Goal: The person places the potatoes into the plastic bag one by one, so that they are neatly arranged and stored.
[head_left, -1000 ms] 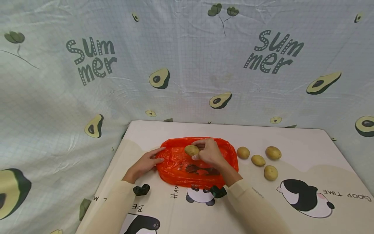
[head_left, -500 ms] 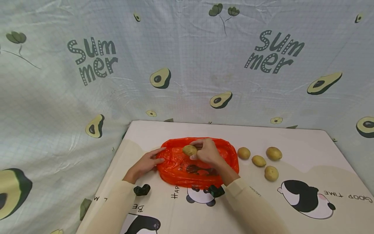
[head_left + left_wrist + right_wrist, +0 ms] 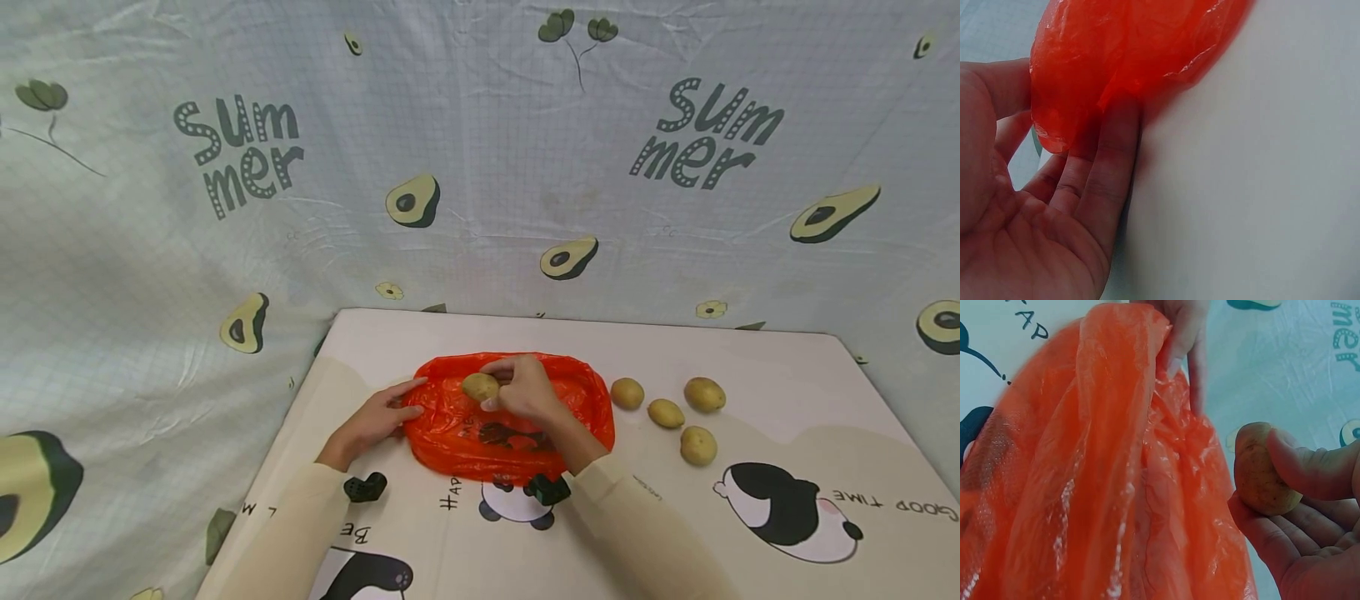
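A potato [image 3: 480, 387] is pinched between the thumb and fingers of my right hand [image 3: 525, 392], over the inside of a red plastic bag [image 3: 450, 462]. The bag lies spread on the table with its mouth open upward and its rim folded round. The right wrist view shows the potato [image 3: 1260, 469] beside the crinkled bag wall, between thumb and fingertips. My left hand [image 3: 375, 421] holds the bag's left edge. In the left wrist view, fingers of that hand [image 3: 1041, 225] reach under the red film, their tips partly hidden behind it.
Several loose potatoes lie right of the bag, among them a potato [image 3: 627, 393] close to its rim and a potato [image 3: 698, 446] nearest me. The white table [image 3: 780, 383] carries panda prints. A patterned cloth [image 3: 480, 125] hangs behind it.
My right hand has moved a little to the left over the bag, carrying the potato. The left hand stays at the bag's edge, and the loose potatoes have not moved on the table.
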`<state>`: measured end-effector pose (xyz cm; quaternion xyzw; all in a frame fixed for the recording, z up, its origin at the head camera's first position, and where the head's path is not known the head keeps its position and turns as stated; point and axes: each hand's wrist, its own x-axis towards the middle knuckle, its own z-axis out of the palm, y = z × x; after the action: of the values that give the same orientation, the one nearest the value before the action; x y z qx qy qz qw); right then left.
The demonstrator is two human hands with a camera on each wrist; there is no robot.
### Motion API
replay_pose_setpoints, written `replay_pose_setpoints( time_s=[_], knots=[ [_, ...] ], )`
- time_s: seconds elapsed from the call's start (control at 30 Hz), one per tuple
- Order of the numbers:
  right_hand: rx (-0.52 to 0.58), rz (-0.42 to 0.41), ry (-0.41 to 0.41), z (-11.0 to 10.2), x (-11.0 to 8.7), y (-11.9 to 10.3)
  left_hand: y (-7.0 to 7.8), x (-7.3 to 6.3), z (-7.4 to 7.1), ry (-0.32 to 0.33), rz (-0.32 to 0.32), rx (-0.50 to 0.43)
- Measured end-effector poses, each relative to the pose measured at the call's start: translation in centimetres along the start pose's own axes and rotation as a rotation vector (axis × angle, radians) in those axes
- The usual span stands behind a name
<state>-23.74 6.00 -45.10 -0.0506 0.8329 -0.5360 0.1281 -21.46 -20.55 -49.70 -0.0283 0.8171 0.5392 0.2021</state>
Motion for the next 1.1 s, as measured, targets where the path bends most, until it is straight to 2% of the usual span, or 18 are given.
replay_pose_setpoints(
  time_s=[0.63, 1.1],
  knots=[
    [0.016, -0.035, -0.044, 0.5, 0.9, -0.1, 0.0, 0.0, 0.1, -0.001, 0.0, -0.003],
    [0.026, -0.014, -0.028, 1.1, 1.8, 0.1, -0.1, 0.1, 0.0, 0.006, -0.004, 0.001]
  ],
)
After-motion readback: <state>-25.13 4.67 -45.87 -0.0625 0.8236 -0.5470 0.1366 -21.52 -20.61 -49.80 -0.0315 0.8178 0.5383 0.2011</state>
